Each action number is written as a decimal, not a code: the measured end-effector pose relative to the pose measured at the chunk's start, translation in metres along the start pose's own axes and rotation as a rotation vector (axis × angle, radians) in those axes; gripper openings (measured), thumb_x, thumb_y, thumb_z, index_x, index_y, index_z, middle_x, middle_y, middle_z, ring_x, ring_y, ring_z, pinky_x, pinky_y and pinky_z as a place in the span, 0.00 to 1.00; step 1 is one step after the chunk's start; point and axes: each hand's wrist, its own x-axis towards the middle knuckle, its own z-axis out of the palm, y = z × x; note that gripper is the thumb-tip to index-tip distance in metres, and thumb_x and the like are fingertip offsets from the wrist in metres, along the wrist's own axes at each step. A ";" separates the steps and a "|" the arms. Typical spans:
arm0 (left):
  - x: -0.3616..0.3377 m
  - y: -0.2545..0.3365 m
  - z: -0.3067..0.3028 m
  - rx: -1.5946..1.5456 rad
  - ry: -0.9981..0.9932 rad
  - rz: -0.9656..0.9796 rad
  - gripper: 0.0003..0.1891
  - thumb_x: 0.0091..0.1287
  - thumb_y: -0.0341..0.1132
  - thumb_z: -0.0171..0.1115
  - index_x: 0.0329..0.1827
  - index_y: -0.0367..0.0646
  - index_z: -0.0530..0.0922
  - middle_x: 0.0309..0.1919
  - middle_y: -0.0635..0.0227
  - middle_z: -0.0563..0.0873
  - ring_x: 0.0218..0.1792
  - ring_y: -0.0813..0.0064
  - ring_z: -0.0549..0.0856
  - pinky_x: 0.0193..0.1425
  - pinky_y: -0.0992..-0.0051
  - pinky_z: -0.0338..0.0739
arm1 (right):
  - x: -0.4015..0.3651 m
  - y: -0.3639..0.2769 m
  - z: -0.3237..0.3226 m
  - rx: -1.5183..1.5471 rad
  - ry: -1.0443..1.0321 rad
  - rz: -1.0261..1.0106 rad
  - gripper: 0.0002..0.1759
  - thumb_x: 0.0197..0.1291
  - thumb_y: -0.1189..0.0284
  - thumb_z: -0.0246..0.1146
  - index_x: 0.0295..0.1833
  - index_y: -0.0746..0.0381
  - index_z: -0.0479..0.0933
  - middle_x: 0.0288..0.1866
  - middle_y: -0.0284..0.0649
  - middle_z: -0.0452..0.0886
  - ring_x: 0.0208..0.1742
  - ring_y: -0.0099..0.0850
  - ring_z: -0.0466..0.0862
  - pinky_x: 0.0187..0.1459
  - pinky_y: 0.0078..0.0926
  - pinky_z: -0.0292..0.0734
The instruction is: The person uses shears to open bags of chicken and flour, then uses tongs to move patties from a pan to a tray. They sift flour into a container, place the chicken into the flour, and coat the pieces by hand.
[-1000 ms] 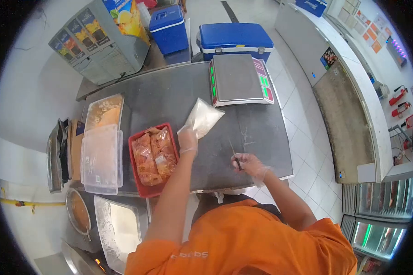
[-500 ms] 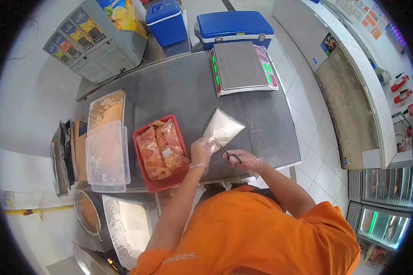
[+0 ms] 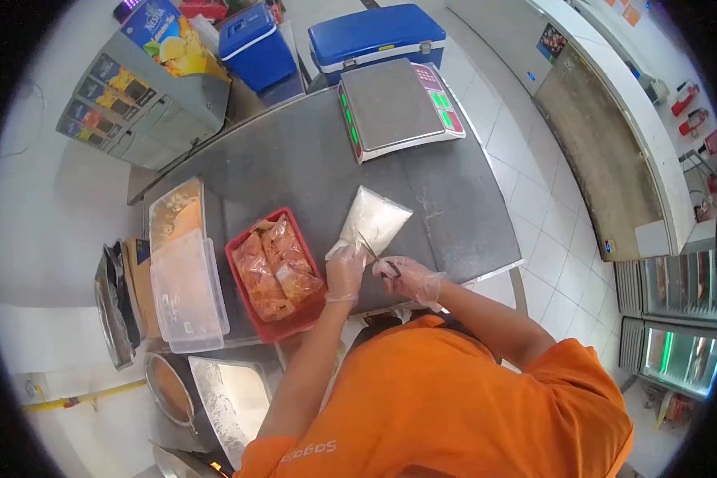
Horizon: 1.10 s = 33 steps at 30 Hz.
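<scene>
One red tray (image 3: 293,323) of food packs (image 3: 261,275), nine o'clock from left hand (image 3: 345,273). Left hand: fingers clamped on near end of white bag (image 3: 381,217), bag at one o'clock. Scissors (image 3: 370,247) aim eleven o'clock, blades over bag. Right hand (image 3: 410,280) wrapped round handles. Risk: blade slip could nick nearby left fingers; hard squeeze could spill opened bag.

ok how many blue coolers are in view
2: the smaller cooler stands beside the drinks dispenser, and the longer cooler is just beyond the scale. Others could be hidden or out of frame.
</scene>
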 end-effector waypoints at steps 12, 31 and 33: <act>-0.011 0.043 0.014 0.082 -0.112 -0.024 0.06 0.60 0.31 0.63 0.30 0.38 0.79 0.29 0.50 0.83 0.34 0.47 0.83 0.38 0.54 0.78 | 0.000 0.011 -0.017 -0.073 0.176 -0.148 0.08 0.69 0.62 0.62 0.43 0.53 0.79 0.27 0.24 0.73 0.27 0.15 0.71 0.29 0.14 0.65; 0.003 0.037 -0.004 0.005 -0.144 0.075 0.07 0.62 0.34 0.62 0.34 0.38 0.82 0.28 0.50 0.83 0.32 0.45 0.83 0.38 0.52 0.77 | 0.028 -0.037 -0.004 -0.116 0.431 -0.085 0.13 0.65 0.59 0.68 0.35 0.56 0.77 0.23 0.27 0.75 0.20 0.19 0.71 0.23 0.17 0.64; 0.018 0.043 -0.013 -0.006 -0.098 0.058 0.08 0.63 0.35 0.61 0.34 0.39 0.82 0.29 0.49 0.83 0.33 0.45 0.83 0.39 0.52 0.78 | 0.013 -0.039 -0.015 -0.163 0.385 -0.009 0.12 0.63 0.60 0.69 0.38 0.55 0.78 0.24 0.27 0.75 0.22 0.18 0.73 0.24 0.17 0.67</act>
